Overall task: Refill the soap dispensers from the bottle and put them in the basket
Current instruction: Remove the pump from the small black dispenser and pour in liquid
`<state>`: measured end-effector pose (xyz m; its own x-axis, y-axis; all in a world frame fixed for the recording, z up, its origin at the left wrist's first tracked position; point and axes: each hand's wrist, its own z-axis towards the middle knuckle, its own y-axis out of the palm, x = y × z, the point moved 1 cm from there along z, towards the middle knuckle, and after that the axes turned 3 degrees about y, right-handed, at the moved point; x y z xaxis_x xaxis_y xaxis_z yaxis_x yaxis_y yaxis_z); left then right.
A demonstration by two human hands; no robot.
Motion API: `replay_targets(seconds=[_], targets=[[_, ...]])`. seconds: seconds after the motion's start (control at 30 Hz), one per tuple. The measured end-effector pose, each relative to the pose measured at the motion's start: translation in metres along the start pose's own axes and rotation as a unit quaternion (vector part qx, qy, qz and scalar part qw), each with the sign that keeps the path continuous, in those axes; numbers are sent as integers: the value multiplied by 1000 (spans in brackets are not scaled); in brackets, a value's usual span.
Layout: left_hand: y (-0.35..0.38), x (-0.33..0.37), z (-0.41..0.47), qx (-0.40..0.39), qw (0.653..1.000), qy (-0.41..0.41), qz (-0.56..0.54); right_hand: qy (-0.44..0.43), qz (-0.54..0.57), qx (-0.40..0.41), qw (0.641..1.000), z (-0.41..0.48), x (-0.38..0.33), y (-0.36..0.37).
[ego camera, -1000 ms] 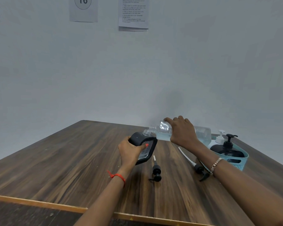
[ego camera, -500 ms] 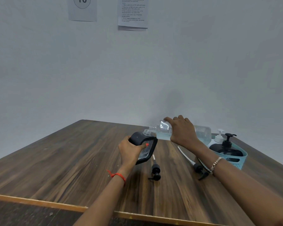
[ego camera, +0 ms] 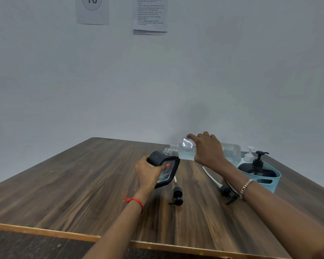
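Observation:
My left hand (ego camera: 148, 171) grips a dark grey soap dispenser (ego camera: 164, 166) with its pump off, tilted so its open neck points away from me. My right hand (ego camera: 208, 148) holds a clear refill bottle (ego camera: 187, 149) lying almost level, its mouth just above the dispenser's neck; pale blue liquid sits in its lower side. Two black pump heads with white tubes lie on the table, one (ego camera: 177, 195) under the dispenser and one (ego camera: 225, 191) under my right forearm. A teal basket (ego camera: 269, 180) at the right holds a black dispenser (ego camera: 256, 168) and a white-pumped one (ego camera: 249, 156).
The wooden table (ego camera: 82, 184) runs back to a white wall, its near edge a light strip along the bottom. Paper sheets (ego camera: 150, 14) hang high on the wall.

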<state>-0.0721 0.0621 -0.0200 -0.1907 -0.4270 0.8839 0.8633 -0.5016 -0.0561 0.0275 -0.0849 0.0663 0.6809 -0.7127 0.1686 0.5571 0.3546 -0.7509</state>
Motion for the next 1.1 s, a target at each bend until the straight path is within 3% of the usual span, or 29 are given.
replay_targets(seconds=[0.73,0.93,1.1], targets=[[2,0,-4,3,1000,-16,-11,14,36,-32,999,-5,6,1],[0,-2,-4,11,998,-34,-50,72,140,-52,986,-5,10,9],[-1,-6,-1,4,996,-46,-79,153,320,-57,933,-6,21,22]])
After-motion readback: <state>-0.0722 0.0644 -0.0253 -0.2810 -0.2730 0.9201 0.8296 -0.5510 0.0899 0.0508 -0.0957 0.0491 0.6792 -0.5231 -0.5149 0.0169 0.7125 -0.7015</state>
